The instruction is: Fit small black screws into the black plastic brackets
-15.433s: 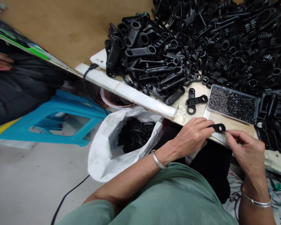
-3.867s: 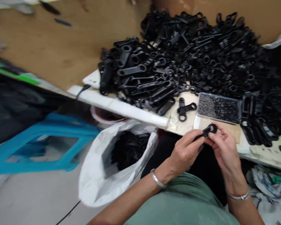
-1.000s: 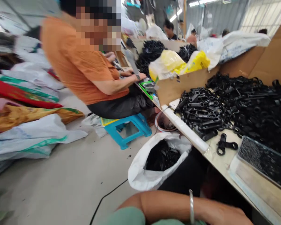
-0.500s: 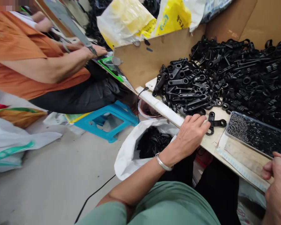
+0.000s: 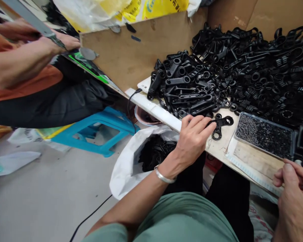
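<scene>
My left hand (image 5: pixel 193 137) is closed at the table edge, its fingers on one end of a black plastic arm (image 5: pixel 223 121) with a ringed end. That arm lies across a second black plastic part (image 5: pixel 216 134), which has round holes at its ends. My right hand (image 5: pixel 294 193) is at the right edge, near the front corner of a clear tray (image 5: pixel 264 134) of small metal and black pieces. Its thumb and forefinger are pinched together; anything between them is too small to make out. A large heap of black plastic parts (image 5: pixel 252 74) lies behind the tray.
A white sack (image 5: pixel 121 174) of black parts stands open below my left forearm. A blue stool (image 5: pixel 91 134) is on the floor to the left. Cardboard (image 5: pixel 141 53) walls the table's left side. Beyond it, a co-worker's arm (image 5: pixel 22 64) reaches over another worktop.
The view has swung right, so the surroundings shift left. More of the black arm shows beside my left fingers, and it has turned slightly. My right hand stays by the tray, still pinched.
</scene>
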A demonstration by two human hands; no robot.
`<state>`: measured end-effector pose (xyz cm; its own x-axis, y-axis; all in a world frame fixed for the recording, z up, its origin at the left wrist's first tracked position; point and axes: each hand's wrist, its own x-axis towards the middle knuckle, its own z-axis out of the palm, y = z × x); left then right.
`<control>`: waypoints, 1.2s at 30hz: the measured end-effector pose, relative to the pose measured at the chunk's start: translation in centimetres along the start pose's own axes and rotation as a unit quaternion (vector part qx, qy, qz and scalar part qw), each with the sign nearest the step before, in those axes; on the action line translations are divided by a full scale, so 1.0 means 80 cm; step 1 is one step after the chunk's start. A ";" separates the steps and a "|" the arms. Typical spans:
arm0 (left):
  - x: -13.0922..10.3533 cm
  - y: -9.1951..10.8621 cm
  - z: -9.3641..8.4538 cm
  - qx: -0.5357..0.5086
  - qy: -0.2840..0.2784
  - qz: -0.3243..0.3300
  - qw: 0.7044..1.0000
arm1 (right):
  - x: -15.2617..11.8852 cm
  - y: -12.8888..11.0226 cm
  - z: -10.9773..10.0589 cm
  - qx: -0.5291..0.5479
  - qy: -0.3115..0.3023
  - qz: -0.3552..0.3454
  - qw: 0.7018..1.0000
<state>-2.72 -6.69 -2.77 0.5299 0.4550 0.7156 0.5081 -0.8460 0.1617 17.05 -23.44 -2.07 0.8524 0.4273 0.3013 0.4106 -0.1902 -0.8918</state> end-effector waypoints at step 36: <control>0.041 0.009 0.000 -0.030 -0.325 0.106 0.939 | 0.061 0.029 -0.020 -0.266 -0.145 -0.114 0.946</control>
<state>-0.67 -5.80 -0.31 0.9274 0.3313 0.1737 0.3154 -0.9422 0.1131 22.74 -23.23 -2.13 0.6292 0.7209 0.2906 0.7437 -0.4496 -0.4948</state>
